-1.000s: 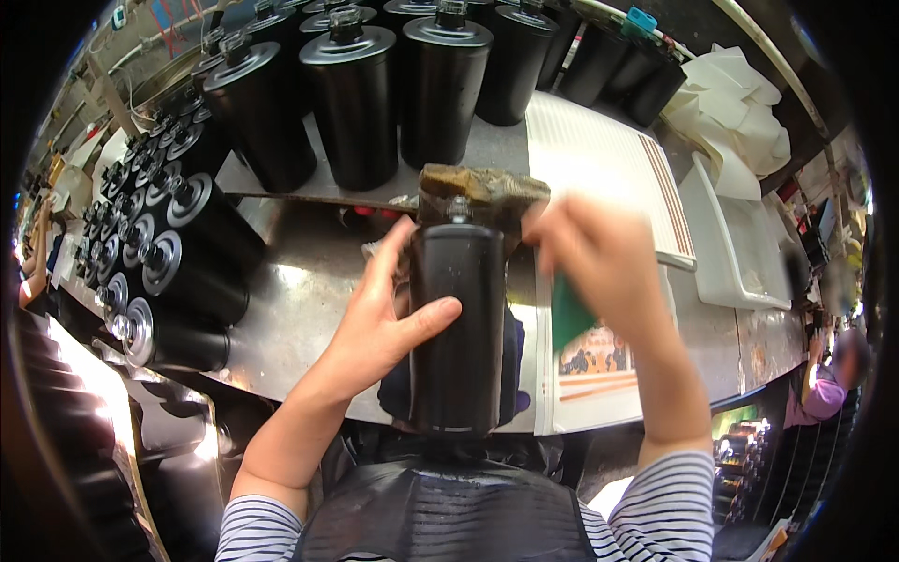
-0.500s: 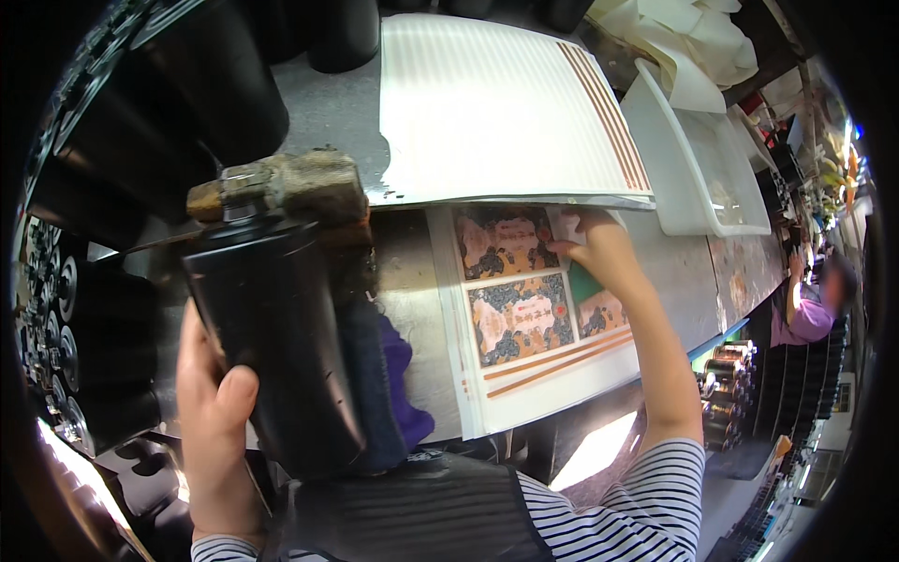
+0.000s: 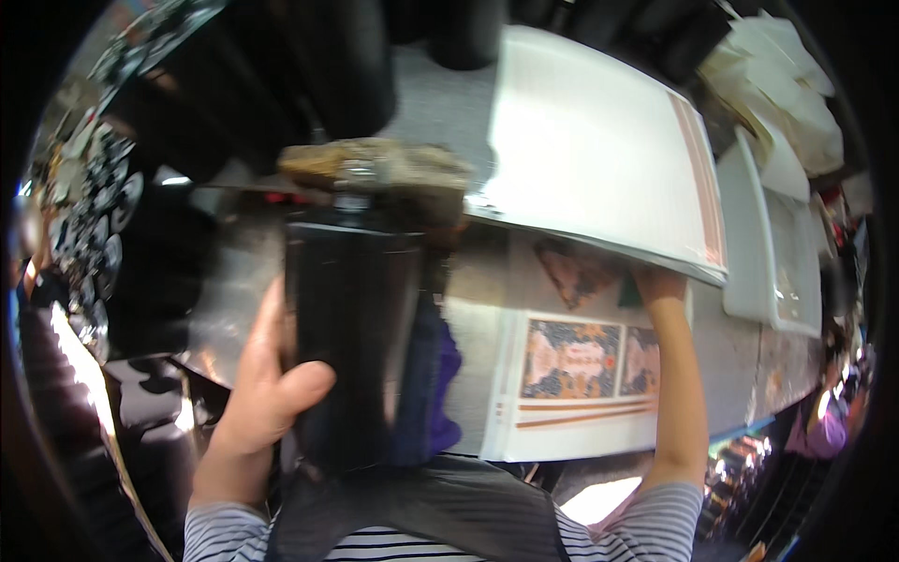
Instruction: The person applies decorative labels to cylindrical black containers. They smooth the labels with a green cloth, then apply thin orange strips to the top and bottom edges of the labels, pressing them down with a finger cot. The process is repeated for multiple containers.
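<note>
My left hand [image 3: 272, 393] is wrapped round a glossy black canister [image 3: 351, 337], thumb on its near side. The canister's narrow neck meets a worn, wood-like block [image 3: 375, 173]. At the right, my right hand [image 3: 663, 284] reaches just under the front edge of the upper white sheet stack [image 3: 599, 140]. Its fingers are blurred and partly covered, apparently pinching a tilted printed decal [image 3: 573, 272]. A small green piece [image 3: 629, 294] shows beside these fingers. Nearer me lies a printed decal sheet [image 3: 573, 361] with brown stripes along its lower part.
Dark blue and purple cloth [image 3: 446, 393] lies right of the canister. A whitish plastic tub [image 3: 749, 234] stands at the right, with crumpled pale paper [image 3: 777, 94] behind it. More black canisters [image 3: 342, 66] crowd the far left. A person in purple [image 3: 826, 431] is at the far right.
The view has swung left, so most things sit farther right. The far-left decal on the sheet has turned askew and come away from its place, beside my right hand. My left hand keeps hold of the canister.
</note>
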Tool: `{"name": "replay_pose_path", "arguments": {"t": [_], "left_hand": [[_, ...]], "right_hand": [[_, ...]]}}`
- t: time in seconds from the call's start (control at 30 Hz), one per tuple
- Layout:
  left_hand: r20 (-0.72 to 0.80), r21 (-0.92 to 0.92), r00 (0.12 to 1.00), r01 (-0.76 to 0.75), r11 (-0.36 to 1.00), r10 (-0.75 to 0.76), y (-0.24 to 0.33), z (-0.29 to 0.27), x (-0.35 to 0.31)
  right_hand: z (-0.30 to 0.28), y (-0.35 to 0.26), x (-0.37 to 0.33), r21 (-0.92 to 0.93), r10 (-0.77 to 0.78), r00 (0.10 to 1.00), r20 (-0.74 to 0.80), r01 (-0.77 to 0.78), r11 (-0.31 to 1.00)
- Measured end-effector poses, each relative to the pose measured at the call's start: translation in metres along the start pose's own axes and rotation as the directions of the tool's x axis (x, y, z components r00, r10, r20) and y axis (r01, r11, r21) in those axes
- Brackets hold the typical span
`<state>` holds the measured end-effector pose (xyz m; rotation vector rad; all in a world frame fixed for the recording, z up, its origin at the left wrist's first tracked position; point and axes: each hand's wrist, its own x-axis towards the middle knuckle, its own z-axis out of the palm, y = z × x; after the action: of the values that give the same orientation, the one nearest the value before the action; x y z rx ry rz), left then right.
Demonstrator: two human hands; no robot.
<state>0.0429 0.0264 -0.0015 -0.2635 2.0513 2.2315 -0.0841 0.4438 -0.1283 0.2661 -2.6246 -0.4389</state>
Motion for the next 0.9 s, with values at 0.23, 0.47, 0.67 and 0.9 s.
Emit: {"name": "replay_pose_path", "arguments": {"t": [0.23, 0.47, 0.67, 0.9], "left_hand": [[0.078, -0.079, 0.991, -0.101, 0.992, 0.107, 0.005, 0.001, 0.002], [0.477, 0.573, 0.667, -0.730, 0.373, 0.572, 0.027, -0.024, 0.008], [0.619, 0.286, 0.638, -0.726, 0.626, 0.457, 0.007, -0.052, -0.048], [0.241, 0.275, 0.921, -0.366, 0.889, 0.305, 0.027, -0.040, -0.007]], "right_hand": [[-0.165, -0.069, -0.002, 0.697, 0.223, 0.973, 0.050, -0.194, 0.690], [-0.275, -0.077, 0.023, 0.736, 0.133, 0.987, 0.091, -0.157, 0.658], [-0.340, -0.093, 0.054, 0.941, -0.322, 0.934, 0.156, -0.041, 0.336], [-0.295, -0.167, 0.103, 0.919, -0.389, 0.834, 0.392, -0.342, 0.194]]}}
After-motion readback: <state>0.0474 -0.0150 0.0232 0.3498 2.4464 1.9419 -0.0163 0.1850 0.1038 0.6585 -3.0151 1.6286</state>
